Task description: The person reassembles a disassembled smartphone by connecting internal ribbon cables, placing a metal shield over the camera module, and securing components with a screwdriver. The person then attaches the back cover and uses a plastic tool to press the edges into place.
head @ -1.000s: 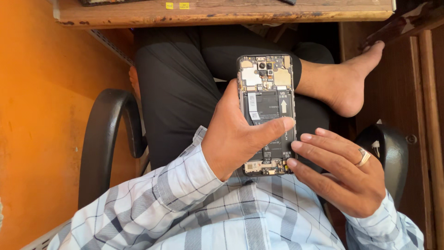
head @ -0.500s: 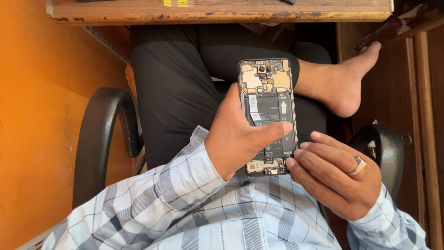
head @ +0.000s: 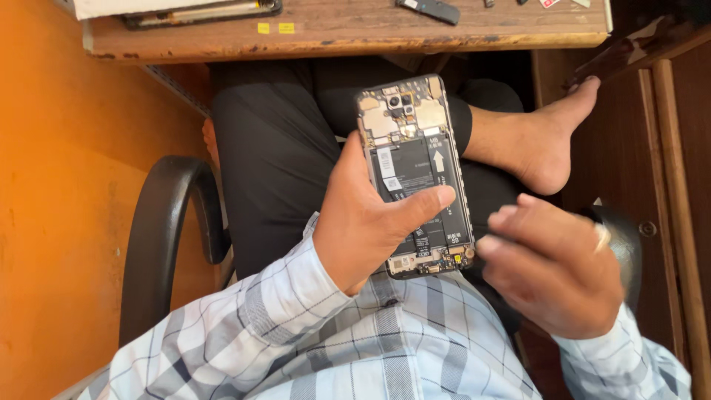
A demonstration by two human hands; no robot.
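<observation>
My left hand (head: 370,222) grips an opened phone (head: 415,155) with its back cover off, so the black battery and the circuit boards show. The thumb lies across the battery. The phone is held upright over my lap. My right hand (head: 552,267), with a ring on one finger, hovers just right of the phone's lower end, fingers curled and blurred, apart from the phone. I cannot tell whether it holds anything small.
A wooden table edge (head: 348,37) runs along the top, with a dark flat device (head: 200,11) and a small black part (head: 429,9) on it. I sit on a chair with black armrests (head: 159,244). An orange wall is on the left, a wooden cabinet (head: 666,185) on the right.
My right hand has drawn away from the phone's lower right edge, where its fingers touched it before. The view has shifted slightly downward.
</observation>
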